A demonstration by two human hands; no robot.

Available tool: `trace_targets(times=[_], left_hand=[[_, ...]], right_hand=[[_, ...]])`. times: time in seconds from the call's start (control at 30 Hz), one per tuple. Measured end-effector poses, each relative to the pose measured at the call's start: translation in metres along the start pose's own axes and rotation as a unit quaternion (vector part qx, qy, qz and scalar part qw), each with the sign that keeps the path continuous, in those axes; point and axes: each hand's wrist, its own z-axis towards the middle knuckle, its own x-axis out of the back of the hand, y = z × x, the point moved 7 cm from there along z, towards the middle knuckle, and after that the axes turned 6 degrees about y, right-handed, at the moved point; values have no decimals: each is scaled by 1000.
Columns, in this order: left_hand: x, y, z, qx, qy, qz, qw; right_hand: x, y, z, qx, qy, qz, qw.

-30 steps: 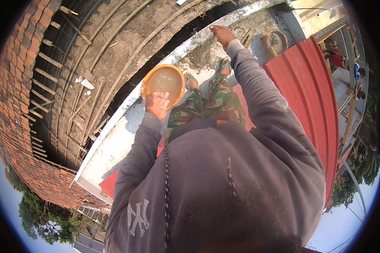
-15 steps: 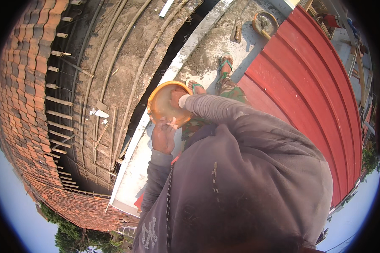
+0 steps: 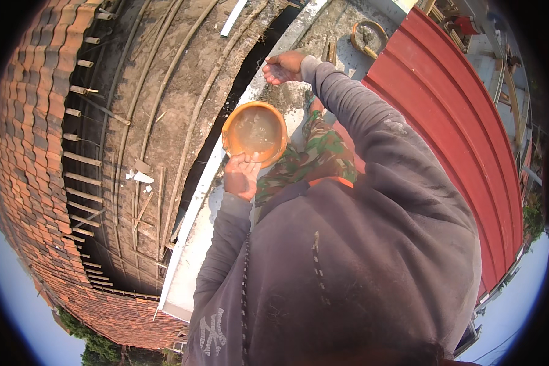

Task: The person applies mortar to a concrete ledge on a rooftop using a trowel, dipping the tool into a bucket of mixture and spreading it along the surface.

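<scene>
The left hand grips the near rim of an orange basin, its bottom hidden by murky water. Right of the basin lies red sheeting; beyond the basin, the right hand hangs half-open, empty.

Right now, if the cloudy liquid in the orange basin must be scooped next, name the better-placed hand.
The right, probably. The right hand looks empty, just beyond the orange basin. The left hand grips that basin's near rim, so using it would likely mean giving up that hold.
</scene>
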Motion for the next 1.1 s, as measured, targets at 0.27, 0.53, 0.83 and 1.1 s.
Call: trace_targets(times=[0.27, 0.53, 0.83, 1.1], left_hand=[[59, -3, 2, -36, 43, -18, 998], [75, 11, -57, -101, 83, 2, 991], [53, 20, -118, -98, 51, 32, 993], [84, -2, -73, -76, 43, -114, 990]], right_hand=[[222, -216, -43, 435, 350, -410, 721], [-33, -30, -37, 264, 240, -279, 892], [-213, 249, 19, 164, 34, -668, 725], [-233, 179, -25, -203, -204, -152, 946]])
